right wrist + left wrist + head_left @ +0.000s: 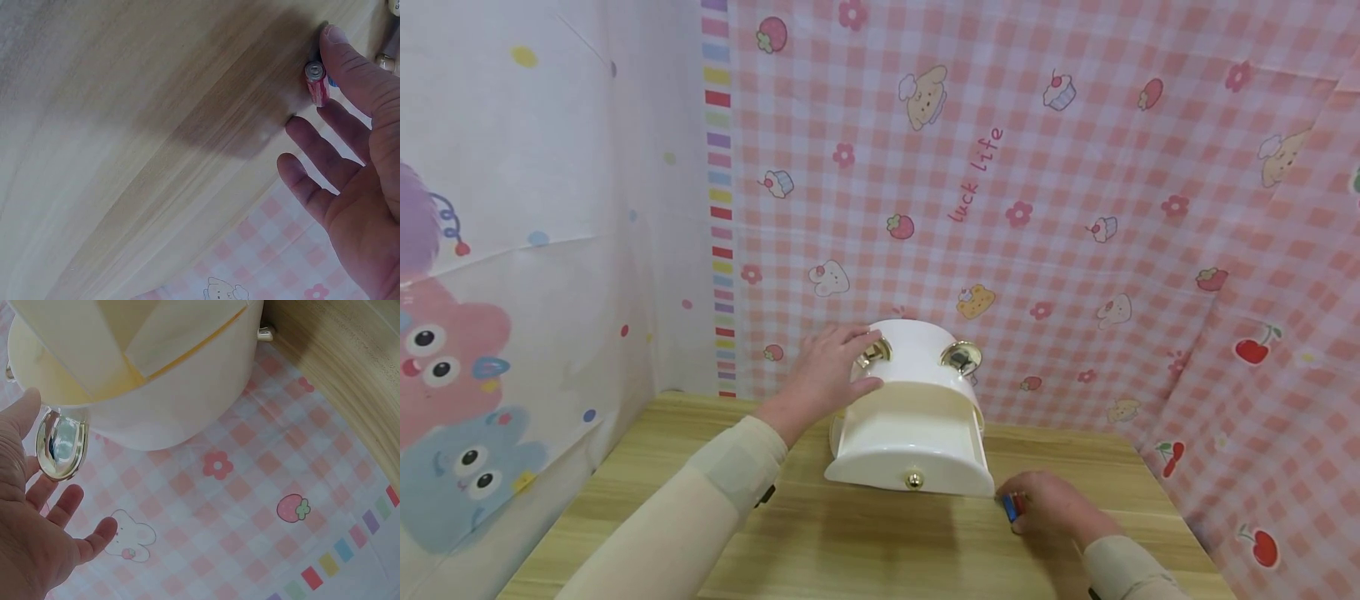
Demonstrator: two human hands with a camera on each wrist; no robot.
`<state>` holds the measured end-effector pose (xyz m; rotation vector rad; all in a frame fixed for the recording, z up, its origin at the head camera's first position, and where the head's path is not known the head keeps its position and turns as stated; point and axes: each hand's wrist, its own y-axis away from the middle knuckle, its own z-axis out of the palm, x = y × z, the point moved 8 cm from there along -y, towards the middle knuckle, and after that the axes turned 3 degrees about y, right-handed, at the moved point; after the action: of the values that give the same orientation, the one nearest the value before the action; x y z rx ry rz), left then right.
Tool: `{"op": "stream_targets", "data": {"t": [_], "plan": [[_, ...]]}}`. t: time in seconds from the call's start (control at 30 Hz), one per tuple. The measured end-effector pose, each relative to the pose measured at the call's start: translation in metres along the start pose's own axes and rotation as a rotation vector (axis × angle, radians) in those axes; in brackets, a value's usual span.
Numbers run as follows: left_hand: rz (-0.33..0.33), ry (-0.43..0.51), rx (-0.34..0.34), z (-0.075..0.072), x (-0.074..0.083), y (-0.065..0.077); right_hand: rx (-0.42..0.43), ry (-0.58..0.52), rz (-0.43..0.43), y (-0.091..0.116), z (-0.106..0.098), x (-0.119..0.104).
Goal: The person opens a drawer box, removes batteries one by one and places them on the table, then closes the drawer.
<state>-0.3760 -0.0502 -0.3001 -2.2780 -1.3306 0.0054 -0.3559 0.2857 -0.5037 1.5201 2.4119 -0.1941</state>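
While the left hand (827, 375) spreads round one gold ear (69, 447) of the white box (917, 350), the right hand (1048, 504) pinches small batteries low down by the drawer (880, 472). I think the left hand is there to keep the box from sliding or tipping. Its thumb lies at the rim and its fingers are loose and wide apart, so it looks like a soft touch; I cannot tell how hard it presses. The drawer sticks out with its gold knob (913, 481) to the front, maybe so that a hand can get in from above. The other gold ear (962, 358) has no hand on it.

The right hand is nearly closed — its thumb and fingertips come together only as far as the batteries let them. Its other fingers are a bit bent and hold nothing that I can see. It likely uses just the tips because the batteries are so small. The red battery (317, 86) sits right between thumb and finger, with its metal end facing the wrist camera, and the blue battery (1010, 509) is beside it, partly hidden. Both are outside the drawer, near its right front corner and over the wooden table (790, 533) — I cannot tell if they touch the wood.
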Motion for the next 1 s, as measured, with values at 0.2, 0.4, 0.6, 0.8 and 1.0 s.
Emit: {"op": "stream_targets", "data": {"t": [0.2, 0.4, 0.6, 0.8, 1.0], "plan": [[-0.001, 0.004, -0.006, 0.0003, 0.0003, -0.0004, 0.009, 0.041, 0.002, 0.0002, 0.0002, -0.0016], [-0.007, 0.003, -0.01, 0.0002, 0.0001, 0.0, 0.008, 0.047, 0.027, 0.001, -0.0011, -0.0012], [-0.008, -0.001, -0.008, -0.0002, 0.0001, 0.0001, 0.015, 0.051, 0.015, 0.0013, -0.0018, -0.0025], [-0.004, 0.0, -0.007, -0.0003, 0.0009, 0.0, 0.023, 0.058, 0.011, 0.0008, -0.0017, -0.0029], [-0.001, -0.002, -0.005, -0.0002, 0.0008, 0.0005, 0.033, 0.079, -0.022, 0.0011, -0.0019, -0.0047]]}}
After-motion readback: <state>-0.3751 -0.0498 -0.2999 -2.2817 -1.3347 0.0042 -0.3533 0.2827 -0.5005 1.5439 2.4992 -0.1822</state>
